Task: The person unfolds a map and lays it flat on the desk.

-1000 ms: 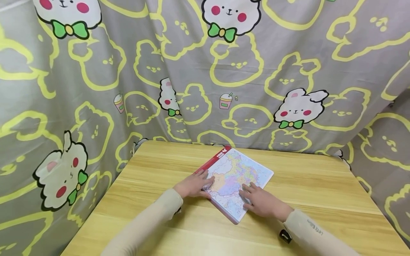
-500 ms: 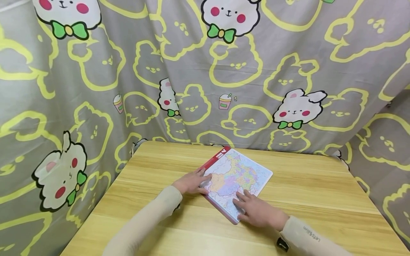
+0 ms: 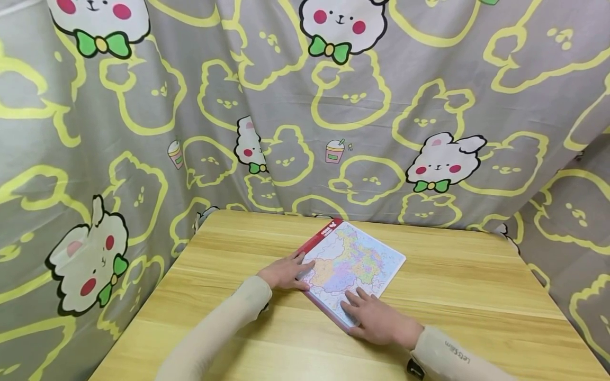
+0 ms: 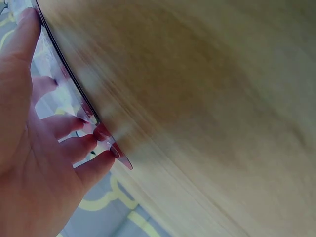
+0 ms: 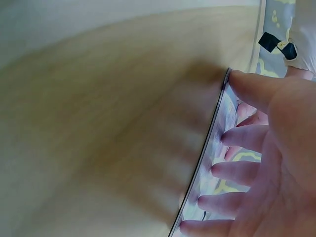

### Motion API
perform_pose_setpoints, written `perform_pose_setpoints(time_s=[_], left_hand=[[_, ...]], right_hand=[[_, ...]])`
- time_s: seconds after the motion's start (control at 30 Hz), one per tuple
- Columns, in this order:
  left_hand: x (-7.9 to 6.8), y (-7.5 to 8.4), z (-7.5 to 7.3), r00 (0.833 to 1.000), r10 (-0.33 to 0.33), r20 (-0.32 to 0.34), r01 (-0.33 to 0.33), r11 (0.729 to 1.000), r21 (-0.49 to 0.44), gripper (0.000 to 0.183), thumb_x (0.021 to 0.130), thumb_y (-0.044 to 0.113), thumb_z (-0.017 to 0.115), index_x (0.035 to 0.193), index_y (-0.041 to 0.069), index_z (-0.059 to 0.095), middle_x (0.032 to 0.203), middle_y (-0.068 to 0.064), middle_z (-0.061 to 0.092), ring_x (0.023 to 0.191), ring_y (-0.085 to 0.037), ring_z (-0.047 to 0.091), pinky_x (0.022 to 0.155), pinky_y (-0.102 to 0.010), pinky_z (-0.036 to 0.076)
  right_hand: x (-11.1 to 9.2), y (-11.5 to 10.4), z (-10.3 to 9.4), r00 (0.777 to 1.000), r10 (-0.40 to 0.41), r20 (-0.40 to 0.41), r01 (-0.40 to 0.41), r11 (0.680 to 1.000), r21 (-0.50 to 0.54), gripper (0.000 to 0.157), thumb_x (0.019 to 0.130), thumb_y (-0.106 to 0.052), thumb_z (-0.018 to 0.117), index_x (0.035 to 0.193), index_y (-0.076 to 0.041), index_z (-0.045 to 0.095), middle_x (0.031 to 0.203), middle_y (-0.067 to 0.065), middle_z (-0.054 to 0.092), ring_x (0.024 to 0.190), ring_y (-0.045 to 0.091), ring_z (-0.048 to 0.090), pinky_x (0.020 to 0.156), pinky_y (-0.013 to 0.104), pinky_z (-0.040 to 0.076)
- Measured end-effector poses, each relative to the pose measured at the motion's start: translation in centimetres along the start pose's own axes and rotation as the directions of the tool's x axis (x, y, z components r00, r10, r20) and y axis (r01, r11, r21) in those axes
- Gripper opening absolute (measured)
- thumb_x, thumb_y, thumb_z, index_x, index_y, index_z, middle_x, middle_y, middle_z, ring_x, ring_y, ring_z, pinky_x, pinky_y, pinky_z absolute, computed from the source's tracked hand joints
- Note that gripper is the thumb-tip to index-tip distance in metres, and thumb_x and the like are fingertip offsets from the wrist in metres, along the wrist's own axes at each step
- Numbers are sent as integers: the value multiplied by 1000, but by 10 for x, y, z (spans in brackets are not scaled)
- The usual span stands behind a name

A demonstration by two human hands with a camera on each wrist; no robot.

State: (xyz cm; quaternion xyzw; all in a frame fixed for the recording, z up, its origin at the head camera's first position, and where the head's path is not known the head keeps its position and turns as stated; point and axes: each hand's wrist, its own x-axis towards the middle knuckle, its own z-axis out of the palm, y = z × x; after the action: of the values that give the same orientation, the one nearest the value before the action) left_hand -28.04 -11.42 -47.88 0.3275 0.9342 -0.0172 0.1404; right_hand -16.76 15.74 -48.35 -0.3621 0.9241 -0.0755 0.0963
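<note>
A glossy, thin map board (image 3: pixel 340 264) with a red top strip lies turned at an angle on the wooden table. Its face shows a country in pastel colours. My left hand (image 3: pixel 284 271) rests on the board's left edge, fingers spread over the red strip's end and the nearby corner. Spread across the near corner is my right hand (image 3: pixel 378 317), thumb at the tip. From the left wrist, fingertips (image 4: pixel 74 148) of the left hand touch the shiny surface beside the dark edge. The right wrist view shows straight right fingers (image 5: pixel 237 173) with their tips on the board (image 5: pixel 210 143).
The wooden table (image 3: pixel 476 296) spreads around the board on all sides. Behind it and along both sides hangs a grey curtain (image 3: pixel 286 95) with yellow outlines and white cartoon animals. A black strap piece (image 3: pixel 415 369) sits at the right wrist.
My right hand has slid from the board's right side down to its near corner. The left hand has shifted slightly outward to the left edge. The board has barely moved.
</note>
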Motion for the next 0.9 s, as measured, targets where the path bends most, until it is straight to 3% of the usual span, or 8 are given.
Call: perform_pose_setpoints(time_s=[0.4, 0.9], left_hand=[[-2, 5, -2, 1000, -2, 1, 2, 1000, -15, 79, 84, 61, 55, 149, 24, 31, 154, -16, 21, 141, -33, 15, 108, -45, 28], [-7, 10, 2, 999, 38, -15, -37, 997, 60, 82, 81, 65, 55, 149, 22, 34, 154, -14, 21, 141, -36, 14, 107, -43, 29]], right_hand=[[0, -5, -2, 1000, 11, 6, -11, 1000, 7, 62, 91, -46, 57, 139, -7, 49, 145, 21, 37, 131, 47, 32, 93, 63, 36], [0, 2, -1, 999, 34, 12, -34, 999, 16, 66, 89, -51, 57, 140, -9, 48, 147, 19, 36, 132, 45, 31, 95, 63, 35]])
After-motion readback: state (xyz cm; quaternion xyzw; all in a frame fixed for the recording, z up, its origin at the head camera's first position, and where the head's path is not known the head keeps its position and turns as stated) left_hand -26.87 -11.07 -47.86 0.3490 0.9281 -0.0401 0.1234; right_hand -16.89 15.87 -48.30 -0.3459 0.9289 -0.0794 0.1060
